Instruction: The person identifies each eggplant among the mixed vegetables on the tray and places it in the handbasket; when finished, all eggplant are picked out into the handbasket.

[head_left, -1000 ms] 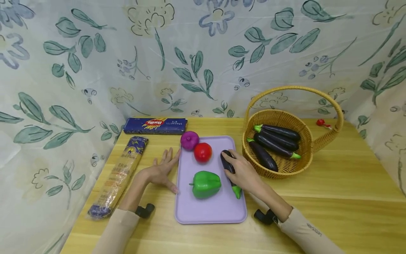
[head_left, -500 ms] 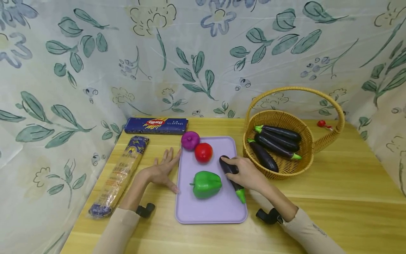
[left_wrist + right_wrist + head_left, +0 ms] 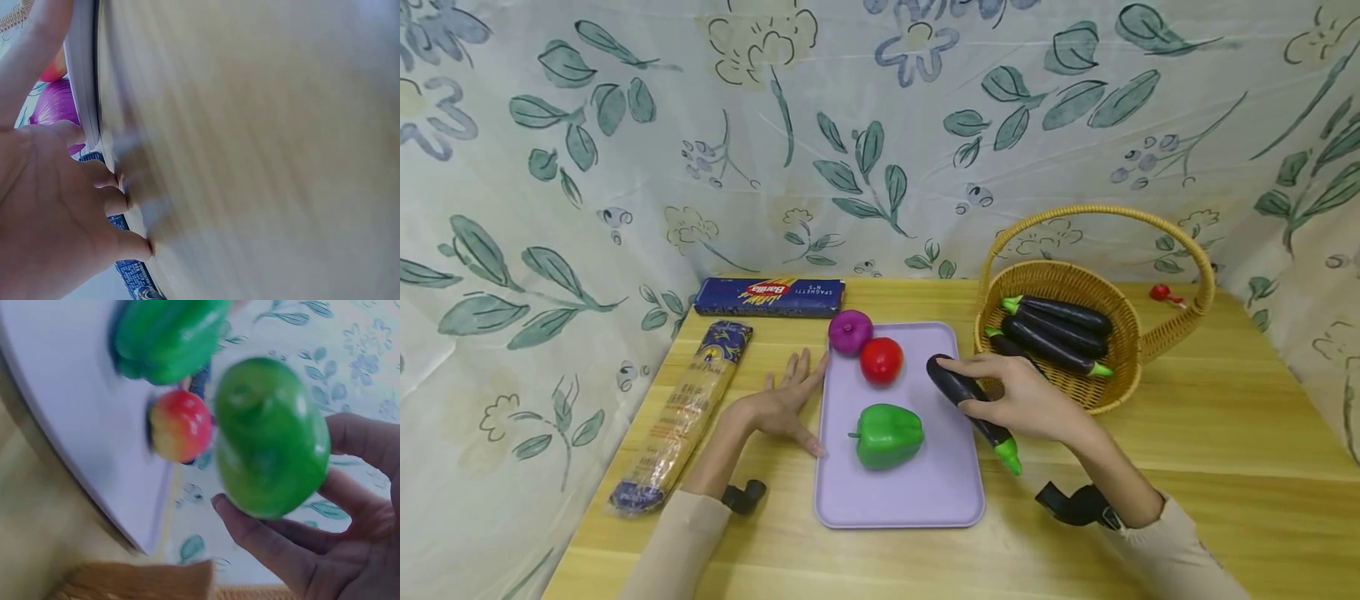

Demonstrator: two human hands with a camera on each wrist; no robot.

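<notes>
In the head view my right hand (image 3: 1030,404) pinches a dark eggplant (image 3: 957,385) between thumb and fingers, over the right edge of the lilac tray (image 3: 902,504). The eggplant slants, its green cap toward me; that cap (image 3: 272,437) looms large in the right wrist view. My left hand (image 3: 778,408) is spread flat on the table, thumb and forefinger at the tray's left edge. On the tray lie a green bell pepper (image 3: 889,436) and a red round fruit (image 3: 881,361). A purple onion (image 3: 850,332) sits at its top left corner.
A wicker basket (image 3: 1123,333) with a tall handle holds several eggplants (image 3: 1060,333), right of the tray. A blue spaghetti box (image 3: 767,297) lies at the back. A bag of pasta (image 3: 685,412) lies on the left. A small red item (image 3: 1161,291) is behind the basket.
My right hand has taken hold of the eggplant on the tray and moved it right and up, off the tray surface toward the basket. My left hand has stayed in place.
</notes>
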